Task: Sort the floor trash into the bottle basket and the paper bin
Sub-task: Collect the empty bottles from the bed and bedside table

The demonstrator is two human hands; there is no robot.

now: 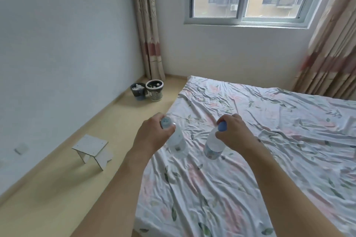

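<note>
each hand grips a clear bottle by its cap end, left hand on one bottle, right hand on the other bottle, above the bed, well apart from the perforated basket beside the paper bin, so a careless toss could land in the wrong one.

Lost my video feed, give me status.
Left hand grips clear plastic bottle; right hand grips blue-capped bottle. Perforated white basket ahead, floor path open.

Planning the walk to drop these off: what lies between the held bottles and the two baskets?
In the head view, only bare floor alongside the bed separates the bottles from the baskets.
</note>
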